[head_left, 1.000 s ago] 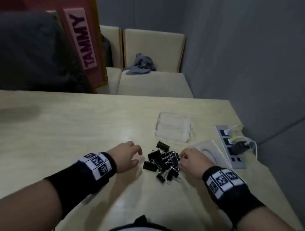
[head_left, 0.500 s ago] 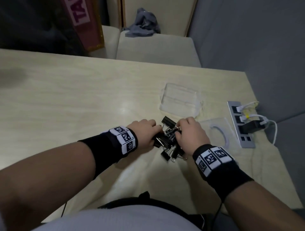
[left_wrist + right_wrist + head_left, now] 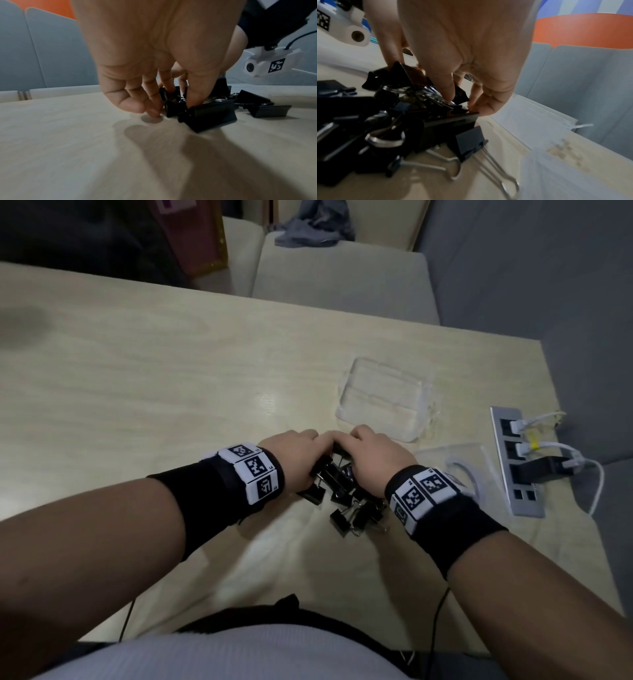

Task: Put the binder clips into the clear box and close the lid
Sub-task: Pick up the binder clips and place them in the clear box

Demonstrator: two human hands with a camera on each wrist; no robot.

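Head view: both hands (image 3: 337, 455) grip binder clips (image 3: 346, 501).

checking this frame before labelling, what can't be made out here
- Head view: the left hand and right hand cover much of the binder clips, so no count.
- Head view: the clear box is too faint to show contents.
- Right wrist view: motion blur smears the lid.

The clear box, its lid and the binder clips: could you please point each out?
clear box (image 3: 383, 402): head view, its bare floor.
lid (image 3: 442, 455): head view, its flat panel.
binder clips (image 3: 342, 523): head view, black body of a near clip.
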